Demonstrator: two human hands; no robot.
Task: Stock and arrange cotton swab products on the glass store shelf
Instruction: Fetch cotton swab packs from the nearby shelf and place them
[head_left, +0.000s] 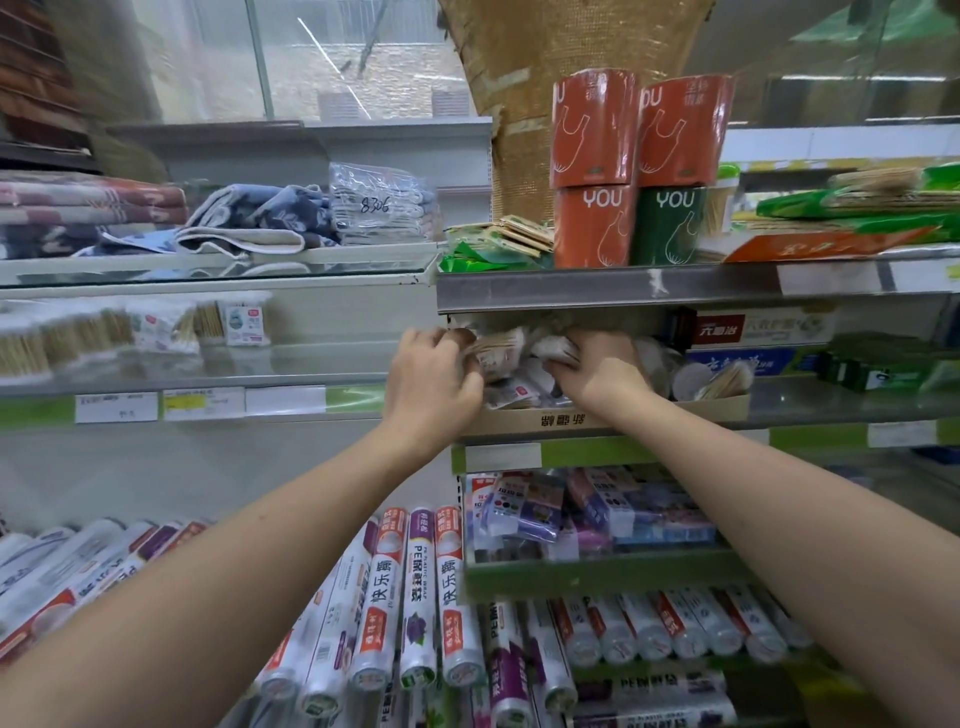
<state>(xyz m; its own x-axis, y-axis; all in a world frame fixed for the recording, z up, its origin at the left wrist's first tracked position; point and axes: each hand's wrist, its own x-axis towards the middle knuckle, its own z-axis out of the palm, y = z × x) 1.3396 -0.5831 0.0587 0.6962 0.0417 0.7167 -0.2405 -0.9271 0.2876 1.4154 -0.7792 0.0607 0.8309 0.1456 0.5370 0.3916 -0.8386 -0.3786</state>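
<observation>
Both my hands reach into a shallow cardboard box on the middle metal shelf, filled with several clear packs of cotton swabs. My left hand grips one swab pack at the box's left end, its fingers curled round it. My right hand grips another swab pack just to the right. On the glass shelf to the left stand more cotton swab packs in a row.
Orange and green bag rolls stand on the shelf above the box. Folded towels lie on the upper glass shelf. Cling-film rolls fill the lower shelves. Toothpick tubs and boxed goods sit right of the box.
</observation>
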